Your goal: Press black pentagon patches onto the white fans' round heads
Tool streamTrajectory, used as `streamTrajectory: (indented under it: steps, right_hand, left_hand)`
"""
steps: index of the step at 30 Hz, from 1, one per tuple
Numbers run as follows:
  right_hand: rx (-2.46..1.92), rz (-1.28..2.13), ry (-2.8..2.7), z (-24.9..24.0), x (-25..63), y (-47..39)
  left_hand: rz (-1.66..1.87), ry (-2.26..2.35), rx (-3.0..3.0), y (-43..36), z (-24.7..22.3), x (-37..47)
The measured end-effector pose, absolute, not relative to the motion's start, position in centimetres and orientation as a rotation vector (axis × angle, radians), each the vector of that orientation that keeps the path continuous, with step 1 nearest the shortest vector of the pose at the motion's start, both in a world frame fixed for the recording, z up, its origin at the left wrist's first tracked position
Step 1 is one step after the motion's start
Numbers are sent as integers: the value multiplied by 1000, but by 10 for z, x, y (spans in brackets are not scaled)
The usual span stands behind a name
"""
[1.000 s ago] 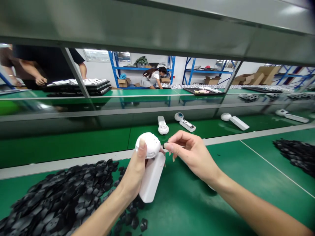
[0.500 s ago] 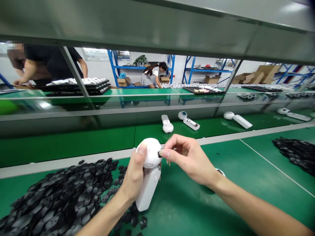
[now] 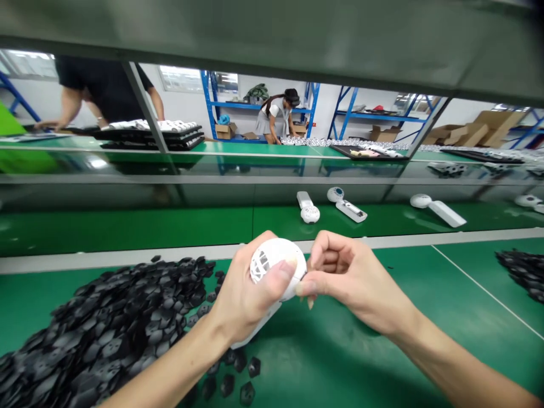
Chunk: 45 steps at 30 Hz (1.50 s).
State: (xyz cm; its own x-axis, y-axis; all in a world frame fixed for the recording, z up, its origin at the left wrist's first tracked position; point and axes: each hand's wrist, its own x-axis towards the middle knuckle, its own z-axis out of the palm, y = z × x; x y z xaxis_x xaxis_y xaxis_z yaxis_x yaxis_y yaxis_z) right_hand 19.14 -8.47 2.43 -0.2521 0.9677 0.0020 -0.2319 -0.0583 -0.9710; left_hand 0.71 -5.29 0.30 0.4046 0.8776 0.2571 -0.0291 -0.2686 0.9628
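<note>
My left hand (image 3: 250,283) is wrapped round the round head of a white handheld fan (image 3: 278,249), its thumb lying across the head. The slotted grille faces up at the left, and the handle slants down below, partly behind my hand. At the head's right edge my right hand (image 3: 340,272) is pinched, thumb and forefinger against the rim. A thin dark edge of a small black piece (image 3: 304,275) shows there; the fingertips hide the rest. Left of my hands lies a large heap of black plastic pieces (image 3: 123,323), several of them scattered by my left forearm.
On the green conveyor belt (image 3: 204,226) beyond the pale rail are several white fans (image 3: 310,213). More black pieces (image 3: 521,272) lie at the right. Overhead hangs a metal shelf (image 3: 272,34). Across the line stand stacked black trays (image 3: 153,136) and two people.
My left hand has turned the fan so its grille now shows and the handle is more hidden. The black piece, plainer before, is now mostly covered. The view has shifted left.
</note>
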Motion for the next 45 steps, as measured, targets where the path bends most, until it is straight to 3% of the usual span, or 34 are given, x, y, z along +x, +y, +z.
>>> streamTrajectory:
  steps: [7, 14, 21, 28, 32, 41, 45]
  right_hand:
    - [-880, 1719, -1244, 27, 195, -85]
    - [-851, 919, -1445, 5, 181, -94]
    - [-903, 477, -1642, 6, 179, -88]
    - [-1082, 700, -2627, -21, 168, -107]
    - [-1141, 715, -2865, -36, 159, -103]
    - [-637, 68, -3034, -51, 155, -108]
    - [-593, -36, -2935, -60, 149, -110]
  left_hand:
    - [1006, 720, 1520, -58, 14, 6]
    - [1115, 667, 1485, -63, 19, 8]
    - [1169, 657, 1259, -41, -8, 14]
    - [1173, 709, 1147, -20, -23, 16]
    - [1103, 745, 1267, -19, -23, 10]
    - [1178, 869, 1291, -15, -7, 0]
    - [1232, 882, 1215, -15, -4, 0]
